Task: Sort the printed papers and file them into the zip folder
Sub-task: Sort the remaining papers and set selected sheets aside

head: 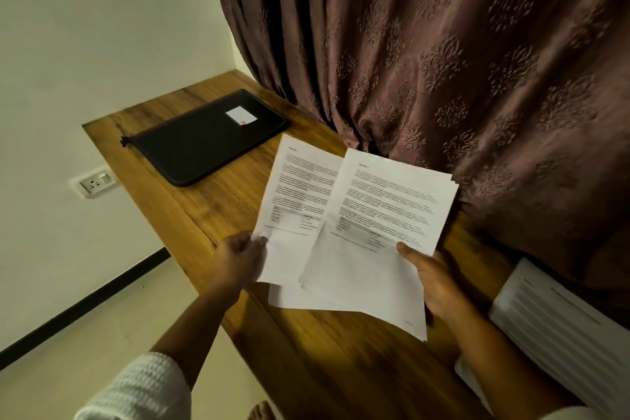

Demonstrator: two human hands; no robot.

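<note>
The zip folder (204, 140) lies far-left on the worktop (235, 204), long axis near-left to far-right, nearer the left hand (238, 259) pinching a sheet (296, 187); the right hand (433, 280) grips the stack (385, 215).

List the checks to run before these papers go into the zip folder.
1. Left hand grips one sheet: ok.
2. Right hand grips the stack: ok.
3. Zip folder open to take papers: not ok, it lies flat and looks closed.
4. Papers at the right edge gathered in: not ok, they lie apart.
5. Page order correct: cannot tell, the print is blurred.
</note>
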